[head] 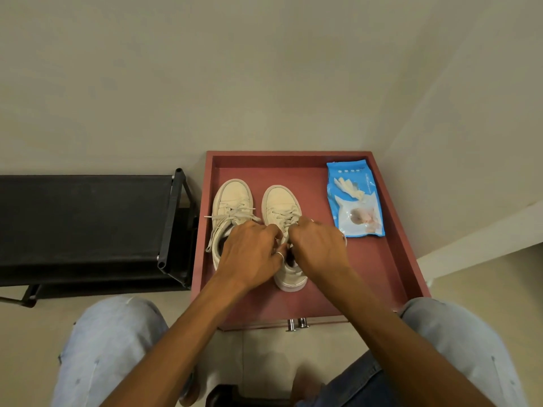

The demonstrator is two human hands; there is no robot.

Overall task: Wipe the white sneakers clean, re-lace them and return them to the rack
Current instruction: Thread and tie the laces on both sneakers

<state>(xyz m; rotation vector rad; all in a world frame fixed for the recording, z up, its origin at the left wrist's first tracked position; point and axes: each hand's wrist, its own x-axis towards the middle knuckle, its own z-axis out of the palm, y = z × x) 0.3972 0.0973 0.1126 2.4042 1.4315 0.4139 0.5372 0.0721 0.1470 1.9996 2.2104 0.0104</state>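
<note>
Two white sneakers stand side by side, toes away from me, on a red tray-like table top (367, 265). The left sneaker (232, 201) has loose laces trailing off to its left. Both my hands work over the right sneaker (280, 204). My left hand (249, 254), with a ring on one finger, pinches a lace at the shoe's opening. My right hand (318, 248) grips the other lace end close beside it. The hands hide the right shoe's tongue and upper eyelets. Its heel (291, 282) shows below them.
A blue pack of wet wipes (355, 201) lies at the tray's far right, a wipe sticking out of it. A black shoe rack (88, 224) stands to the left of the table. My knees in light jeans flank the table front. Walls close behind.
</note>
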